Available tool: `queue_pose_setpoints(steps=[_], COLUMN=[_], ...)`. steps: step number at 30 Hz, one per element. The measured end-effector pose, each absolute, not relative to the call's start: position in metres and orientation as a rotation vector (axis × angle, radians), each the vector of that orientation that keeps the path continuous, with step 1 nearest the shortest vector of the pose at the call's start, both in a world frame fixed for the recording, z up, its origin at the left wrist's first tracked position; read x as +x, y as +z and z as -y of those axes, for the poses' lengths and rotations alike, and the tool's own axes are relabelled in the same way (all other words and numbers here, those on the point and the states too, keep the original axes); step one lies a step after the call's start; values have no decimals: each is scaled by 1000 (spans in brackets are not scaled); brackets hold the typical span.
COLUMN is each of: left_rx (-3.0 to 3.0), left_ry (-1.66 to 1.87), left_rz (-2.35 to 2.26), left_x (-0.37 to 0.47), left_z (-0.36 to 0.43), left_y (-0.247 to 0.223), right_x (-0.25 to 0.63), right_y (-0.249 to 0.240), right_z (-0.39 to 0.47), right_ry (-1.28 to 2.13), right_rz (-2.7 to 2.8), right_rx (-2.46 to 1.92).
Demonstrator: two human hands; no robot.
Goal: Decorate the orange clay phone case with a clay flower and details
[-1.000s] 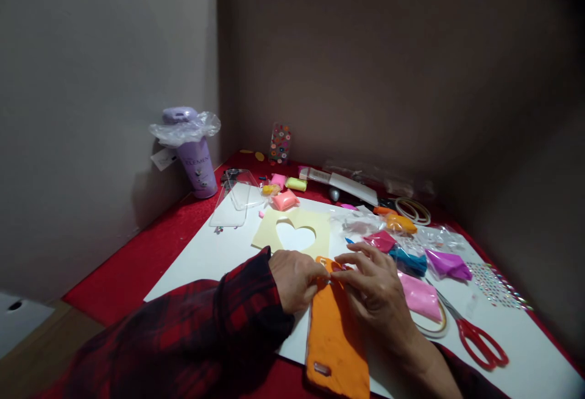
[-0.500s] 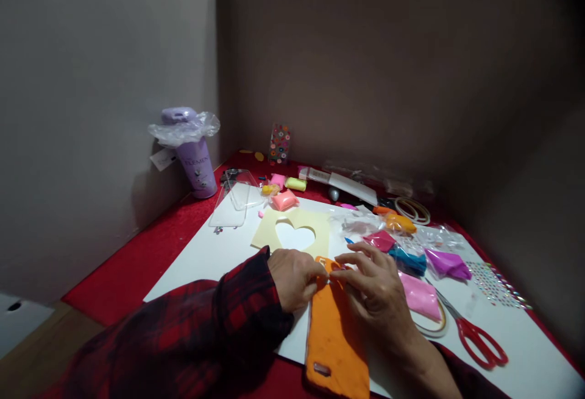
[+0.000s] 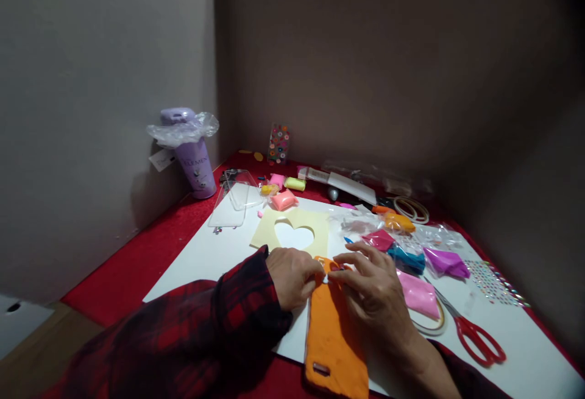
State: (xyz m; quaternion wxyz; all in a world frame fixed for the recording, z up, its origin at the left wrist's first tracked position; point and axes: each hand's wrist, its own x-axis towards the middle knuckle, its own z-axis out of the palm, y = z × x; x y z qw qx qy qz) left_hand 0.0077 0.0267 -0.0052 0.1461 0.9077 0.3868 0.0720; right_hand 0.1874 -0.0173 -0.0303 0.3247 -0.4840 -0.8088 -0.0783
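Note:
An orange clay-covered phone case [image 3: 336, 338] lies upright along the front edge of the white board [image 3: 192, 271], with a slot near its lower end. At its top end, my left hand [image 3: 295, 277] is closed, thumb and fingertips pinched on something small and whitish that I cannot make out. My right hand [image 3: 377, 286] comes in from the right, its thumb and index finger pressed together at the same spot and the other fingers curved above the case. A yellow paper [image 3: 262, 231] with a heart-shaped cutout lies just behind my hands.
Red scissors [image 3: 479, 341], a pink clay packet [image 3: 419, 294], a teal packet [image 3: 406, 260], a purple packet [image 3: 445, 263] and a gem sheet [image 3: 493, 283] lie to the right. Clear cases [image 3: 228, 204] and a purple tumbler [image 3: 196, 164] stand or lie at the back left.

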Motion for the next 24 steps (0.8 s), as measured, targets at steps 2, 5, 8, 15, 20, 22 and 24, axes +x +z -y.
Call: queue_pose_setpoints(steps=[2, 5, 8, 15, 20, 22, 24], left_rx=[2617, 2623, 2622, 2554, 2557, 2555, 2559], left_ry=[216, 238, 251, 399, 413, 424, 431], left_rz=[-1111, -1115, -1122, -1182, -1184, -1191, -1198], left_x=[8, 8, 8, 5, 4, 4, 5], left_z=[-27, -27, -27, -26, -25, -24, -23], left_y=[-7, -9, -9, -11, -12, -11, -9], right_x=[188, 187, 186, 192, 205, 214, 224], right_y=[-30, -30, -30, -17, 11, 19, 20], right_z=[17, 17, 18, 21, 34, 42, 49], right_ry=[-226, -218, -203, -277, -202, -197, -161], right_rz=[2092, 2079, 2101, 1865, 1628, 1581, 1558], right_rx=[-1269, -1255, -1241, -1240, -1280, -1350, -1497])
